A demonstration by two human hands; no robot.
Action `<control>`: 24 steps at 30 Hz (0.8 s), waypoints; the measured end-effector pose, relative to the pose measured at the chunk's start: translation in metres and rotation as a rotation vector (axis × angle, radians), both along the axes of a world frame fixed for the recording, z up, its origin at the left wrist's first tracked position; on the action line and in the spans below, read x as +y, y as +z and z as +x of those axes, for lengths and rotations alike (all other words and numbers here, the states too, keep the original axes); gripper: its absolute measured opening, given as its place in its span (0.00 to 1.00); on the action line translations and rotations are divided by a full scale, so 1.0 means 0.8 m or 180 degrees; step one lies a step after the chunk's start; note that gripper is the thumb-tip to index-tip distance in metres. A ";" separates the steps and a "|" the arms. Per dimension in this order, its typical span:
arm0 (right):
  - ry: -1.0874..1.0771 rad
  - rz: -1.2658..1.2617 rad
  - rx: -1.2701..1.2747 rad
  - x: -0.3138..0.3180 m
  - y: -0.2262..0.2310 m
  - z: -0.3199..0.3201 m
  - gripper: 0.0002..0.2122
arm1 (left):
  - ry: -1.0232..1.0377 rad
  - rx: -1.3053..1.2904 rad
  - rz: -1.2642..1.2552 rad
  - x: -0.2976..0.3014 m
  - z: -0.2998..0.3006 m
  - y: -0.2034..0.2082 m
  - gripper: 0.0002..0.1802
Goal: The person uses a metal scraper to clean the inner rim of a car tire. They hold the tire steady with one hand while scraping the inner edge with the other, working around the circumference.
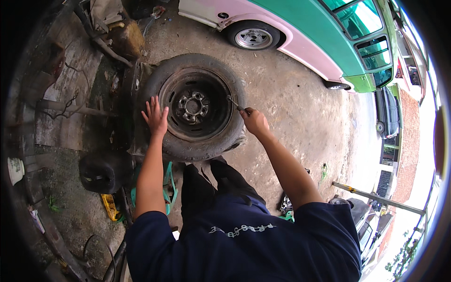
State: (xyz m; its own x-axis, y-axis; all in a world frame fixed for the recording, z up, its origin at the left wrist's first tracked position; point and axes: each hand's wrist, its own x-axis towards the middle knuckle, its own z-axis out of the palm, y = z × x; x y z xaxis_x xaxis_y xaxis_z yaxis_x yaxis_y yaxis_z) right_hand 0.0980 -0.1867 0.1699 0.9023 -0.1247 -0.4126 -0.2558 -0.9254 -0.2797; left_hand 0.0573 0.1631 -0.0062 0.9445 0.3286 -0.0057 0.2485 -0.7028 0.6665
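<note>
A large worn tyre [155, 87] on a dark steel wheel [217, 110] lies face up before me. The wheel's bolt holes circle a round centre opening. My left hand [155, 117] is spread flat at the tyre's left side, its fingertips close to the rim. In my right hand [255, 121] is the handle of a slim hand tool [236, 104]. The tool's small head meets the right edge of the rim; its exact kind is too small to make out.
A green and pink van [300, 44] stands on the concrete at the upper right. Metal bars and a chain [70, 101] crowd the left. A dark container [99, 173], a yellow object [110, 207] and a green plastic stool [169, 188] are near my legs.
</note>
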 end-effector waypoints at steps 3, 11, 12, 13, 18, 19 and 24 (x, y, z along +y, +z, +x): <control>0.0083 -0.0109 0.0301 0.023 0.038 -0.038 0.19 | -0.0204 -0.0409 -0.1200 0.022 -0.043 0.017 0.35; 0.0498 -0.0072 0.0071 0.017 0.104 -0.089 0.19 | -0.1820 0.0136 -0.1876 -0.002 -0.132 0.127 0.27; 0.0457 -0.0051 -0.0044 0.014 0.105 -0.086 0.19 | -0.1518 0.0138 -0.2236 -0.005 -0.124 0.131 0.27; 0.0428 0.0045 -0.0034 0.012 0.105 -0.081 0.19 | -0.1266 -0.0048 -0.2630 -0.011 -0.114 0.131 0.26; 0.0591 0.0645 -0.0493 -0.004 0.069 -0.053 0.19 | 0.0618 -0.0233 -0.3314 -0.039 -0.101 0.108 0.24; 0.0625 0.0641 -0.0376 -0.010 0.055 -0.051 0.20 | 0.0219 -0.0109 -0.3223 -0.042 -0.107 0.102 0.24; 0.0498 0.1015 -0.0366 -0.035 -0.026 -0.057 0.23 | -0.0286 0.0141 -0.2888 -0.040 -0.125 0.085 0.23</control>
